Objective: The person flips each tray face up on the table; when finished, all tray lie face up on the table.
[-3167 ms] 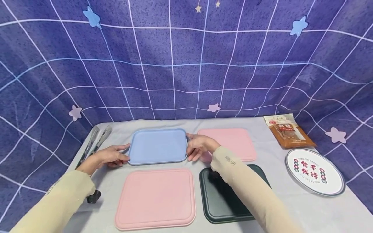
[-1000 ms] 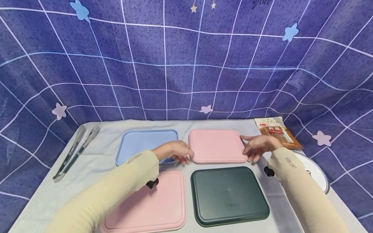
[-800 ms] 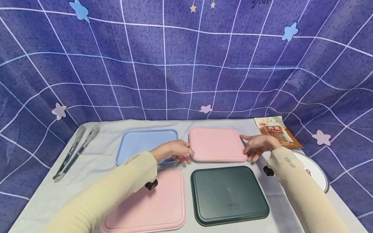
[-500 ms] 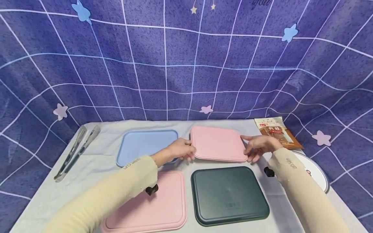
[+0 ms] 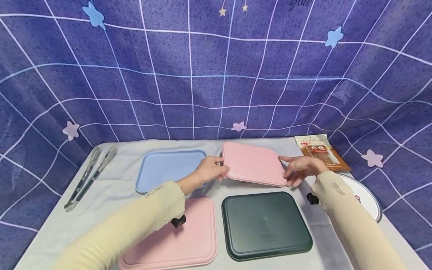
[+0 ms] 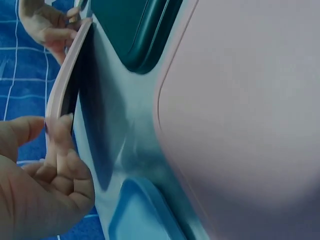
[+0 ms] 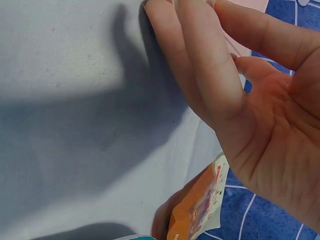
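A pink rectangular tray (image 5: 254,163) with a flat face and stepped rim is tilted at the back right, its left end raised off the cloth. My left hand (image 5: 210,168) pinches that raised end between thumb and fingers. In the left wrist view, a dark underside shows beneath the pink rim (image 6: 59,95). My right hand (image 5: 300,168) holds the tray's lower right end, thumb at the edge and fingers beside it. The right wrist view shows only a corner of the pink, partly hidden by fingers. Whether it is a tray or a lid, I cannot tell.
A blue tray (image 5: 162,165) lies left of my left hand. In front are a larger pink tray (image 5: 194,240), partly under my left sleeve, and a dark green one (image 5: 266,225). Tongs (image 5: 88,180) lie far left. A brown food packet (image 5: 320,153) and a white plate (image 5: 368,198) are right.
Both hands have moved from the blue tray to the pink one at back right. Over the last second, my left hand has raised its left end; the right hand has stayed nearly still.
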`<state>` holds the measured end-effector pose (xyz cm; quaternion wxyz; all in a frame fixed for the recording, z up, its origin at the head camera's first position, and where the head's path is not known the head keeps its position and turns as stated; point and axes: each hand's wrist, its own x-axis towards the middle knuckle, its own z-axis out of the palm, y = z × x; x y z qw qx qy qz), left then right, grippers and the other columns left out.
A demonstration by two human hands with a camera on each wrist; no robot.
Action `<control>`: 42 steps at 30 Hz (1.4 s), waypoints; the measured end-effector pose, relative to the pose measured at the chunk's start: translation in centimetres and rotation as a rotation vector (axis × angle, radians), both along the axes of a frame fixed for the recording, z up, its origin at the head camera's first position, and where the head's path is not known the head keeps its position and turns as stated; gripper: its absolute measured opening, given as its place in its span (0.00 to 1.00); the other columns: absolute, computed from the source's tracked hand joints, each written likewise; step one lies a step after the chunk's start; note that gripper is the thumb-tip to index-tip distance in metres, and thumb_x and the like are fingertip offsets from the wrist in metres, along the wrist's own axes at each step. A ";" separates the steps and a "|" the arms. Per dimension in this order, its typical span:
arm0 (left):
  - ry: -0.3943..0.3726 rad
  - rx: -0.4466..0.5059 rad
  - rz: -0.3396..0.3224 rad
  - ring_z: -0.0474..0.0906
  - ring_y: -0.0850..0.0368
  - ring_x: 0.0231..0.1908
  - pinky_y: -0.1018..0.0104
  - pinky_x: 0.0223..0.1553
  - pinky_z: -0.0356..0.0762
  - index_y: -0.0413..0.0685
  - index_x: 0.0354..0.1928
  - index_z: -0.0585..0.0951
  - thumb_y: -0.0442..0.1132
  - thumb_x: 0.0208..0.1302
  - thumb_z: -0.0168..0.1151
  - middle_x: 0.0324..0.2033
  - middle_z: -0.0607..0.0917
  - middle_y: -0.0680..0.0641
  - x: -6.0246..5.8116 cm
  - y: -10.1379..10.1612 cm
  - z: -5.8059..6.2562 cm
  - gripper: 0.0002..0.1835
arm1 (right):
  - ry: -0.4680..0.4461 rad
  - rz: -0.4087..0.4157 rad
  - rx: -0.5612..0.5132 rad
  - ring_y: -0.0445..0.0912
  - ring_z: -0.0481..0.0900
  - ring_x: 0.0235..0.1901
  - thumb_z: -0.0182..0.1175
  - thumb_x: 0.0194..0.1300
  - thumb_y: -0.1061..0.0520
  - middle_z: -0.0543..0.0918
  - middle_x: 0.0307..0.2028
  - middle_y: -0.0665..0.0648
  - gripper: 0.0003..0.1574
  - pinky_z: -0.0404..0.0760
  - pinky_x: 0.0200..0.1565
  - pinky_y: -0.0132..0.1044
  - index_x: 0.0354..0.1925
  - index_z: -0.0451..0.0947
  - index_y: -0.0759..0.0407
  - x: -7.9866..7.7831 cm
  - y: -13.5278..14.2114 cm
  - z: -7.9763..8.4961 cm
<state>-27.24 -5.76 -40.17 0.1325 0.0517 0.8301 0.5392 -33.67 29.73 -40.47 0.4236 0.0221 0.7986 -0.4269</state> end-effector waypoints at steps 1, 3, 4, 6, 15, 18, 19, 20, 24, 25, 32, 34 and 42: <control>0.019 -0.021 0.008 0.82 0.58 0.20 0.61 0.32 0.85 0.32 0.68 0.71 0.36 0.62 0.65 0.24 0.89 0.42 0.1 0.2 0.1 0.32 | -0.001 -0.002 0.001 0.49 0.88 0.29 0.58 0.63 0.66 0.85 0.32 0.60 0.66 0.88 0.36 0.43 0.80 0.23 0.48 0.0 0.0 0.0; 0.030 -0.036 0.034 0.84 0.53 0.23 0.55 0.37 0.85 0.33 0.68 0.71 0.36 0.62 0.66 0.24 0.88 0.43 0.3 0.4 0.1 0.33 | -0.004 -0.003 -0.004 0.49 0.89 0.29 0.58 0.63 0.66 0.85 0.32 0.61 0.66 0.88 0.36 0.42 0.80 0.23 0.48 0.0 0.0 0.1; 0.035 -0.042 0.045 0.85 0.52 0.24 0.54 0.38 0.85 0.34 0.69 0.71 0.36 0.62 0.66 0.24 0.88 0.43 0.4 0.5 0.1 0.33 | -0.008 -0.007 -0.005 0.49 0.89 0.29 0.58 0.63 0.66 0.85 0.32 0.61 0.66 0.88 0.35 0.42 0.80 0.23 0.47 0.0 0.0 0.1; 0.043 -0.048 0.066 0.86 0.48 0.27 0.53 0.38 0.85 0.35 0.69 0.70 0.38 0.62 0.66 0.25 0.88 0.42 0.4 0.6 0.1 0.34 | -0.014 -0.012 -0.005 0.49 0.89 0.29 0.58 0.64 0.66 0.85 0.33 0.61 0.66 0.88 0.35 0.42 0.80 0.23 0.47 0.0 0.1 0.1; 0.093 -0.153 0.086 0.78 0.57 0.17 0.70 0.22 0.73 0.41 0.74 0.66 0.45 0.59 0.70 0.26 0.88 0.39 0.4 1.5 1.1 0.42 | -0.018 -0.016 -0.018 0.49 0.89 0.31 0.58 0.63 0.67 0.85 0.33 0.61 0.68 0.88 0.37 0.43 0.79 0.22 0.44 -0.2 0.4 0.2; 0.096 -0.168 0.089 0.75 0.60 0.15 0.69 0.26 0.73 0.45 0.74 0.66 0.46 0.58 0.69 0.23 0.88 0.40 0.4 1.8 1.5 0.42 | -0.017 -0.013 -0.028 0.49 0.89 0.31 0.58 0.64 0.67 0.85 0.33 0.60 0.68 0.88 0.38 0.44 0.79 0.21 0.44 -0.2 0.6 0.2; 0.094 -0.165 0.089 0.76 0.59 0.16 0.69 0.26 0.73 0.45 0.74 0.66 0.46 0.58 0.69 0.23 0.88 0.41 0.4 1.8 1.6 0.42 | -0.017 -0.013 -0.031 0.49 0.89 0.31 0.58 0.64 0.67 0.85 0.32 0.59 0.67 0.88 0.38 0.44 0.79 0.21 0.44 -0.2 0.6 0.3; 0.090 -0.157 0.088 0.78 0.58 0.17 0.69 0.27 0.73 0.46 0.74 0.66 0.46 0.59 0.69 0.23 0.88 0.42 0.4 1.9 1.7 0.41 | -0.019 -0.014 -0.035 0.49 0.89 0.32 0.58 0.64 0.67 0.85 0.32 0.59 0.67 0.88 0.39 0.44 0.79 0.22 0.44 -0.2 0.7 0.3; 0.065 -0.096 0.079 0.83 0.56 0.20 0.71 0.25 0.75 0.42 0.73 0.65 0.43 0.60 0.69 0.21 0.88 0.46 0.4 1.9 1.9 0.41 | -0.028 -0.017 -0.046 0.49 0.89 0.32 0.59 0.64 0.67 0.85 0.32 0.58 0.67 0.88 0.39 0.45 0.80 0.23 0.44 -0.2 0.6 0.1; 0.057 -0.085 0.080 0.84 0.56 0.21 0.72 0.24 0.75 0.41 0.73 0.65 0.43 0.60 0.69 0.20 0.88 0.48 0.4 1.9 1.9 0.41 | -0.030 -0.016 -0.047 0.49 0.89 0.32 0.59 0.64 0.66 0.86 0.32 0.58 0.67 0.88 0.39 0.45 0.80 0.23 0.44 -0.2 0.6 0.1; 0.057 -0.085 0.100 0.75 0.61 0.18 0.72 0.24 0.72 0.51 0.73 0.68 0.46 0.60 0.69 0.19 0.86 0.52 0.1 1.4 2.5 0.39 | -0.041 -0.020 -0.053 0.49 0.89 0.33 0.60 0.64 0.66 0.88 0.33 0.60 0.68 0.88 0.40 0.44 0.80 0.24 0.42 -0.6 0.5 0.0; 0.067 -0.082 0.085 0.76 0.61 0.18 0.70 0.26 0.75 0.51 0.73 0.67 0.46 0.61 0.69 0.19 0.86 0.52 0.0 1.4 2.7 0.39 | -0.041 -0.028 -0.060 0.49 0.89 0.32 0.60 0.64 0.66 0.88 0.33 0.59 0.68 0.88 0.40 0.44 0.80 0.23 0.42 -0.6 0.6 0.1; 0.093 -0.069 0.035 0.76 0.64 0.16 0.71 0.23 0.77 0.48 0.75 0.64 0.45 0.61 0.68 0.28 0.90 0.41 -0.1 2.2 3.0 0.40 | -0.063 -0.030 -0.101 0.50 0.90 0.33 0.58 0.66 0.67 0.87 0.33 0.60 0.67 0.88 0.40 0.46 0.79 0.21 0.43 -0.3 1.0 -0.3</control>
